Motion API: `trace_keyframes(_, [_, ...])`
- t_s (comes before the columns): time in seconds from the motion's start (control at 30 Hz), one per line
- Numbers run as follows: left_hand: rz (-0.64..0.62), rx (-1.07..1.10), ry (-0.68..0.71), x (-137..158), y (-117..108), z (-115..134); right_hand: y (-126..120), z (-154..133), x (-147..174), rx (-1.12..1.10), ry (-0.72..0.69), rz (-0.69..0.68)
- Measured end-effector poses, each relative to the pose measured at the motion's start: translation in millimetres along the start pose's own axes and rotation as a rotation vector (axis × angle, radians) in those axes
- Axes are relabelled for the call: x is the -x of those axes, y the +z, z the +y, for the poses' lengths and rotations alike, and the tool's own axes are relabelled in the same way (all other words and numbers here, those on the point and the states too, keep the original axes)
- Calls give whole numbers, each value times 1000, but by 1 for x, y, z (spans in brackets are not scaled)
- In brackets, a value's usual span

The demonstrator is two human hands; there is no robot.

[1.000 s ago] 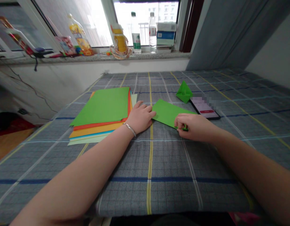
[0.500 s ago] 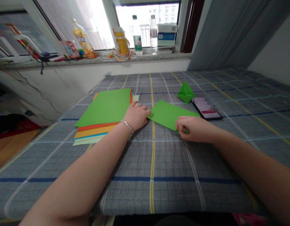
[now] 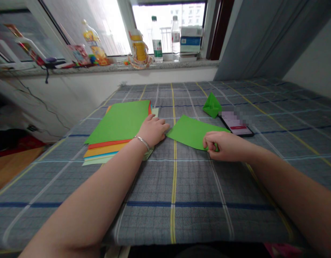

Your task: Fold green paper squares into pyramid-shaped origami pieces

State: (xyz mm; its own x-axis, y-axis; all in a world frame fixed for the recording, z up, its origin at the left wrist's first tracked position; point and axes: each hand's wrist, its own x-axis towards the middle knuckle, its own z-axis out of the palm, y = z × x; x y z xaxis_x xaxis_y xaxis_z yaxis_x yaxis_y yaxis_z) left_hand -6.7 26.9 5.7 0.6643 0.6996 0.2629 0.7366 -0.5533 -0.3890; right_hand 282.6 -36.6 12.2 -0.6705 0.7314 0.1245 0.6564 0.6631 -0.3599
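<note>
A sheet of green paper [image 3: 190, 130], apparently folded, lies on the checked cloth between my hands. My right hand [image 3: 221, 145] has its fingers curled in and presses at the paper's near right edge, closed on it. Just off the paper's left corner rests my left hand [image 3: 154, 130], palm down, with its fingers loosely stretched and a silver bangle on the wrist. Beside that hand is a stack of coloured paper [image 3: 119, 122], green on top with red, orange, blue and pale green edges below. Beyond my right hand stands a folded green paper piece [image 3: 212, 105].
A phone [image 3: 236, 124] with a lit screen lies right of the folded piece. The checked cloth [image 3: 154, 200] covers the whole surface. Against the window, the sill [image 3: 117, 68] holds a yellow drinking bottle [image 3: 140, 50], plastic bottles [image 3: 156, 41] and boxes [image 3: 190, 41].
My left hand has shifted slightly left, away from the paper's corner. My right hand has slid a little to the right along the near edge.
</note>
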Motion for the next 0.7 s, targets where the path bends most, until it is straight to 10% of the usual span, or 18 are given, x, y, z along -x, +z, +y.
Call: trace_keyframes(0.7, [-49,52,-169,-1,-3,29,-6,22,15,487,176,-22])
